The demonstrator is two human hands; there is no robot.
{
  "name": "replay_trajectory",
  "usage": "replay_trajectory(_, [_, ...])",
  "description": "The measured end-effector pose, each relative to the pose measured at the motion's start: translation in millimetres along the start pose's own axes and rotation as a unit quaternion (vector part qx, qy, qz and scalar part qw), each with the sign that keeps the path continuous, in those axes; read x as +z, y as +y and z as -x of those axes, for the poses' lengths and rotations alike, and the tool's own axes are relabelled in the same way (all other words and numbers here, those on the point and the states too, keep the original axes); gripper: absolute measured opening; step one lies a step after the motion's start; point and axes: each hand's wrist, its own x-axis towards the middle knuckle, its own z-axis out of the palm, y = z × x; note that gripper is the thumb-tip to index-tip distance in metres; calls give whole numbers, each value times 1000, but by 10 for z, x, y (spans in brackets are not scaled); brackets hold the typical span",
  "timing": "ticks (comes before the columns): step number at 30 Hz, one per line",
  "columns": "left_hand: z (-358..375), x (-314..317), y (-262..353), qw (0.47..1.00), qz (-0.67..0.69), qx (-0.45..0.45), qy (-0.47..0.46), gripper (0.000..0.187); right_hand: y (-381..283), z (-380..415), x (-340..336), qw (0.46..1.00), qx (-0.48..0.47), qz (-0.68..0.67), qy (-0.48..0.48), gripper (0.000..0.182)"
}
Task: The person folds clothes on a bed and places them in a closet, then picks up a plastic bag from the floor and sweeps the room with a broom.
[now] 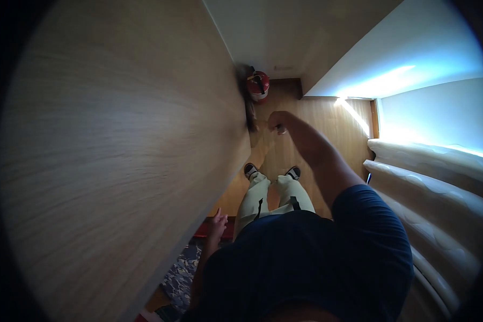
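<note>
I look straight down my own body: dark blue shirt, pale trousers and dark shoes on a wooden floor. My right hand is stretched forward, its fingers curled, close to the edge of a large wooden panel. Something small and dark shows at its fingertips; whether the hand grips it is unclear. A blurred brown shape lies along the panel's edge just left of that hand. My left hand hangs low beside the panel's edge, fingers apart, holding nothing.
A red and white object sits on the floor in the far corner. White mattresses are stacked on the right. A patterned rug and a red strip lie low on the left. Wooden floor runs ahead.
</note>
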Motion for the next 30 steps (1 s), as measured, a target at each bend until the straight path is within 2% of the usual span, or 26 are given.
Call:
replay_trajectory(1, [-12,-97,-93,1000,0,0,3,54,51,59,-87,997,29,-62,-23,12])
replay_trajectory(3, [-70,-270,-242,999,17,-46,24,54,93,215,-480,986,12,27,-163,15])
replay_trajectory(4, [-47,-321,-268,999,16,-45,23,54,-52,533,-588,981,88,77,-158,16])
replay_trajectory(5, [-33,-356,-257,999,18,-47,17,54,-65,748,-640,979,50,152,-124,18])
replay_trajectory(6, [-31,-373,-226,999,18,-49,11,54,-134,968,-643,980,49,152,-121,18])
replay_trajectory(8, [-12,-334,-170,999,33,-35,12,54,-173,1321,-572,978,24,199,-50,22])
replay_trajectory(9, [-10,-323,-146,999,47,-21,15,53,-199,1377,-500,986,12,161,-27,25])
replay_trajectory(10, [-40,-295,-119,999,45,-24,14,53,-214,1287,-455,987,13,159,-30,25])
replay_trajectory(12, [-88,-204,-102,999,26,-45,4,53,-168,933,-275,995,-41,82,32,25])
replay_trajectory(14, [14,-115,31,999,12,-34,-2,53,-59,463,-82,998,17,-17,53,25])
replay_trajectory(16, [9,-63,86,1000,-4,-16,-9,53,287,70,136,998,46,-23,37,24])
replay_trajectory(20, [42,-50,16,999,3,-31,-8,56,723,322,395,990,134,-34,29,23])
replay_trajectory(22, [7,-37,0,999,-1,-31,-4,58,1008,693,485,998,43,54,2,23])
replay_trajectory(23, [-35,-28,-62,999,-5,-43,-9,58,1163,870,591,978,-23,200,-51,30])
replay_trajectory(24, [-54,-3,-103,998,-9,-54,-16,58,1307,1052,736,931,-88,338,-103,41])
replay_trajectory(26, [-28,96,-80,998,-5,-65,-14,58,1475,1540,1070,974,-75,205,58,46])
replay_trajectory(28, [23,249,-12,997,-1,-75,-11,58,1376,1958,1085,990,-72,120,-6,46])
replay_trajectory(29, [82,319,26,997,1,-73,0,58,1225,2102,1021,996,54,-45,-59,39])
replay_trajectory(30, [105,393,73,998,5,-69,12,57,1429,1793,1106,999,1,3,-40,36])
